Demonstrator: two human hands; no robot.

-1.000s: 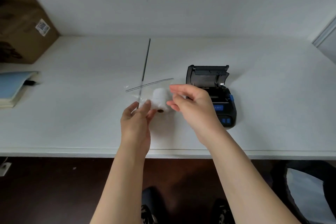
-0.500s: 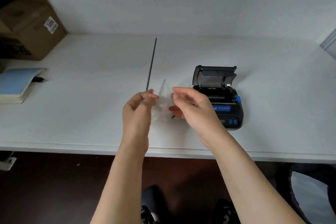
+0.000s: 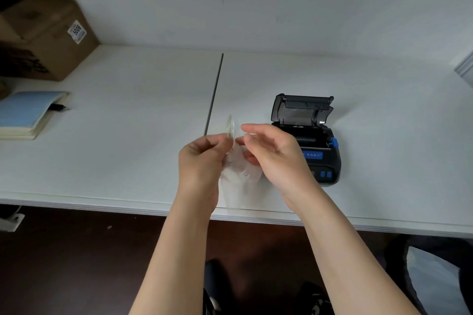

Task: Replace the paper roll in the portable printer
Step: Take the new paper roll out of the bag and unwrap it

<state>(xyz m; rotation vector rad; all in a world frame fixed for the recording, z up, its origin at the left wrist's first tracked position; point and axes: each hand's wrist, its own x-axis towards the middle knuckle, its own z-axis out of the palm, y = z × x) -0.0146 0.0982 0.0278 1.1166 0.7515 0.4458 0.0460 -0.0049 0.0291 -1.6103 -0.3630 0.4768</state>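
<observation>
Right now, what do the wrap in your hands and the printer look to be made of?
Wrap: looks like thin clear plastic film, glossy and crinkled; the table shows through it. Both hands, left and right, pinch its top, where a yellowish strip sticks up, perhaps tape. Printer: apparently hard moulded plastic, matte black with blue buttons and latch; its open lid looks smoky and slightly translucent.

Paper roll [image 3: 240, 174] mostly hidden betw. hands, outline blurred in clear wrap. Printer [image 3: 311, 146] label text too small to read. Cardboard box [image 3: 38, 33] cut off at left edge.
</observation>
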